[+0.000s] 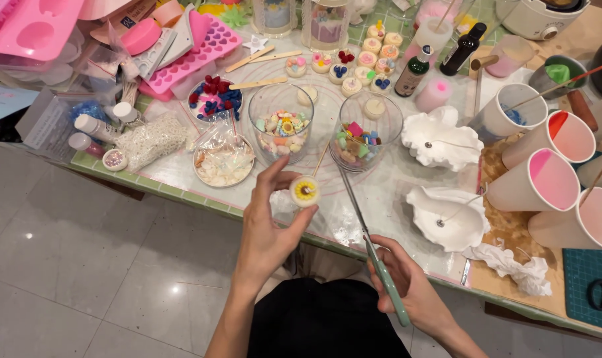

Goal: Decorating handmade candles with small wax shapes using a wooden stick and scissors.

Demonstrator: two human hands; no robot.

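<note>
Right hand (407, 282) grips long green-handled tweezers (370, 242), fingers wrapped; left hand (271, 229) pinches a small round yellow-flowered wax piece (305, 191) above the table (181, 174) edge (decorating seems underway); steady tip placement matters now.

- Candle (305, 191): cream disc, yellow flower top, dark centre.
- Tweezers (379, 265): steel tips, pale green handle.
- Shells (442, 138): white.
- Cups (543, 180): white outside, pink inside.
- Mould (193, 56): pink, heart pattern.
- Counter (181, 174): clear top, green-checked edge.
- Floor (82, 265): grey tiles.
</note>
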